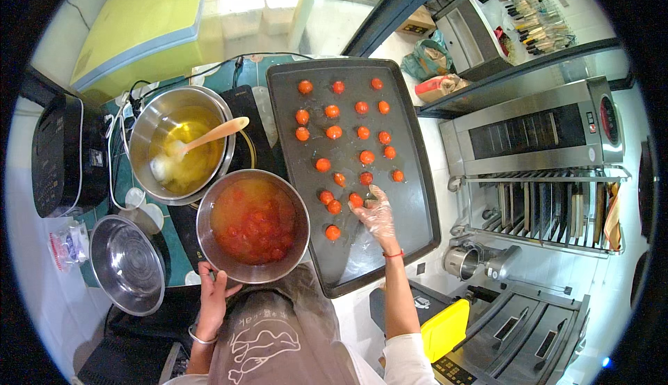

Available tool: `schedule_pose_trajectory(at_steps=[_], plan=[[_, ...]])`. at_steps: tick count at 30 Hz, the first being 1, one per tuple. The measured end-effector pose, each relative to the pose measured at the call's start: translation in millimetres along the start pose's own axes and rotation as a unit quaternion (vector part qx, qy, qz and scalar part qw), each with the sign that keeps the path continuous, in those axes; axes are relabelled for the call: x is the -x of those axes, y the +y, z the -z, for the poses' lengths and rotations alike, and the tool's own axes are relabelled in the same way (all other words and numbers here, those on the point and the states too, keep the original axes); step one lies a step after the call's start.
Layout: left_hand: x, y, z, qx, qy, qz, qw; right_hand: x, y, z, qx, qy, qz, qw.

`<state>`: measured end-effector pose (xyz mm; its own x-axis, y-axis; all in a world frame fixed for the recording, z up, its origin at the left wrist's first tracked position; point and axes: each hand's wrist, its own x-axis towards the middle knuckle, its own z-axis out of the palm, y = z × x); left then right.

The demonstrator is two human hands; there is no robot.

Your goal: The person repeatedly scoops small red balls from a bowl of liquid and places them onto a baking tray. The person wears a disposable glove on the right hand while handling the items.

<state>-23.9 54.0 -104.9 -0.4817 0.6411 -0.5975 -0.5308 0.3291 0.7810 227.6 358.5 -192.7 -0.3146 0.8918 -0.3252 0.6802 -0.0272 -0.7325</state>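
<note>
Gloved in clear plastic, my right hand (377,215) has its fingers around a glossy red cherry tomato (356,200) low over a dark baking tray (417,202); whether it grips it I cannot tell. Several more small tomatoes lie in loose rows on the tray. My left hand (213,293), bare, is at the near rim of a steel bowl (252,225) of red tomatoes in liquid; its fingers are apart, partly below the bowl. Behind it a larger steel bowl (175,147) holds yellowish liquid, with a pale-handled spatula (214,135) leaning in it.
An empty steel bowl (127,265) sits at the left, near a black appliance (62,158). The bowls stand on a black cooktop (241,108) with cables behind. On the right are a steel oven (527,127), a tray rack (543,213) and a yellow lid-like panel (445,330).
</note>
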Motion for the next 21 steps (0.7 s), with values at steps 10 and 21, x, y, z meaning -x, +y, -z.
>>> schedule_pose_trajectory(at_steps=[10,21], plan=[[2,5,-3,0.005,0.006,0.005,1.000,34,-11,29,-0.478,-0.114,-0.120,0.863],[2,0,0,-0.018,0.021,-0.001,1.000,40,-13,32,-0.118,-0.098,0.092,0.984]])
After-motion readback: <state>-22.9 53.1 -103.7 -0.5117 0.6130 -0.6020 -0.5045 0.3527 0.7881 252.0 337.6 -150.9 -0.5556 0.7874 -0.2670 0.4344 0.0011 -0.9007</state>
